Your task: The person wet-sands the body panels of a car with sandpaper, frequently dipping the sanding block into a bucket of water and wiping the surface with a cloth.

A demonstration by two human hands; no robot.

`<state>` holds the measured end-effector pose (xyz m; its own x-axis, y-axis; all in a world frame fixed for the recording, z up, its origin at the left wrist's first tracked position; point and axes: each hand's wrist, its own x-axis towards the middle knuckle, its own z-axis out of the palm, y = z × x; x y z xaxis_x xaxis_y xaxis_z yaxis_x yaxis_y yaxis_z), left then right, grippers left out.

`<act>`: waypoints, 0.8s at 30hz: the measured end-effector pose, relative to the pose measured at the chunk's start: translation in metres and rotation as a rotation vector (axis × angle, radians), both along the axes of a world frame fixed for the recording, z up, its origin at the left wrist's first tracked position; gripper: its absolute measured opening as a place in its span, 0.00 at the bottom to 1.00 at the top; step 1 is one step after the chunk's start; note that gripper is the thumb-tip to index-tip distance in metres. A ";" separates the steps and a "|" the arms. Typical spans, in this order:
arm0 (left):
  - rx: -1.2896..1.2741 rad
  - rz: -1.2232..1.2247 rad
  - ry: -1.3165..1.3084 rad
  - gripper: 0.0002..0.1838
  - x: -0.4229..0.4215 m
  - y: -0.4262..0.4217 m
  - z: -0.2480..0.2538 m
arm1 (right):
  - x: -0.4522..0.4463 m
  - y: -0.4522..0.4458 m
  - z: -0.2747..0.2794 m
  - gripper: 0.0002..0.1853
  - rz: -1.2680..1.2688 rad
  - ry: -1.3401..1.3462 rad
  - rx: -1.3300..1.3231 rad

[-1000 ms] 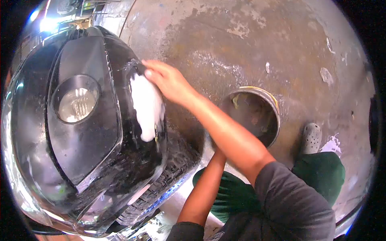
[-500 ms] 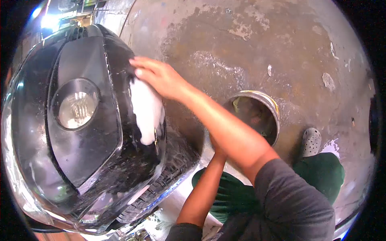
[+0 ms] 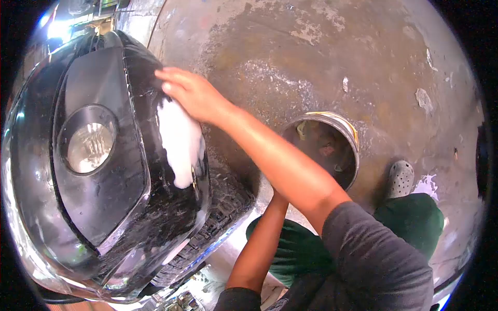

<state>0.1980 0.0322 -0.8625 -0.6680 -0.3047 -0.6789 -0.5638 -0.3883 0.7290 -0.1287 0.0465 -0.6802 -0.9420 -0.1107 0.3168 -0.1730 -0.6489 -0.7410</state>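
Observation:
My right hand (image 3: 189, 94) lies on the dark curved edge of a scuffed black car bumper (image 3: 104, 207), its fingers stretched out. Just below it, a white patch (image 3: 179, 145) of what looks like filler covers the bumper's corner, and the heel of the hand is beside the patch's upper end. My left forearm (image 3: 257, 254) reaches up under the right arm, which hides the left hand and anything in it.
A round fog light (image 3: 89, 146) sits in the bumper. Behind the bumper is a tyre (image 3: 202, 225). A bucket (image 3: 357, 150) with something reddish inside stands right of my forearm, near a grey clog (image 3: 401, 179) on my foot. The concrete floor (image 3: 259, 41) is stained.
The view has shifted slightly, so the bumper and my right hand appear a little further left. My right hand stays on the bumper above the white patch.

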 end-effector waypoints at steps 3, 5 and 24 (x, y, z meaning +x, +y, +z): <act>-0.378 -0.178 -0.085 0.29 -0.025 0.016 0.028 | 0.066 0.035 -0.001 0.23 0.004 -0.017 0.073; -0.596 -0.242 -0.135 0.30 -0.039 0.031 0.044 | 0.070 0.027 -0.006 0.22 -0.058 -0.057 0.049; -1.100 -0.320 -0.219 0.39 -0.083 0.072 0.083 | 0.039 0.005 -0.008 0.21 0.240 -0.550 -0.341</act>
